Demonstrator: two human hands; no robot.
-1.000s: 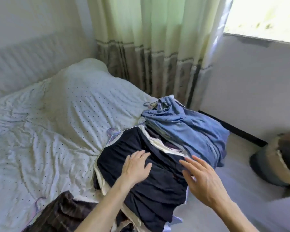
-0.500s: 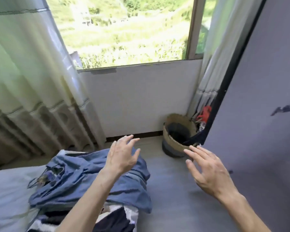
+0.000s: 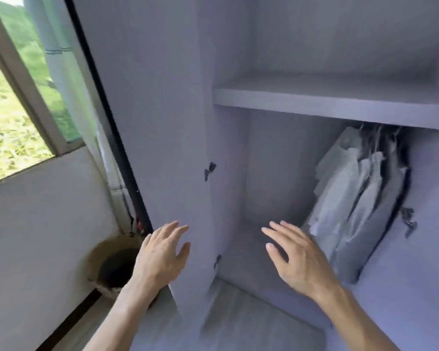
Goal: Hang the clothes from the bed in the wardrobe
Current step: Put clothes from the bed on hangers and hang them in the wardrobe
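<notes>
Head view facing the open wardrobe [image 3: 269, 173], pale grey inside. A horizontal shelf [image 3: 340, 102] divides the interior into two compartments. The upper compartment shows only bare panels as far as the frame reaches. In the lower compartment, clothes [image 3: 352, 198] hang just under the shelf at the right side: several pale grey-white garments packed close together, with a dark garment behind them at the far right. The rail and hangers are too blurred to make out. The left part of the lower compartment shows the back panel and the wardrobe floor [image 3: 251, 317].

Left hand [image 3: 160, 257]: raised before the tall panel [image 3: 162, 122] at the wardrobe's left edge, fingers [image 3: 173, 229] straight and spread, gripping nothing. Right hand [image 3: 299, 259]: raised before the lower compartment, fingers [image 3: 276, 231] likewise spread, gripping nothing, near the hanging clothes but apart from them.

Left of the wardrobe, a round woven basket [image 3: 96, 252] stands on the room floor against the white wall [image 3: 48, 224]; its inside is dark and its contents cannot be told. Above it, a window [image 3: 8, 110] and a pale curtain [image 3: 69, 84].
</notes>
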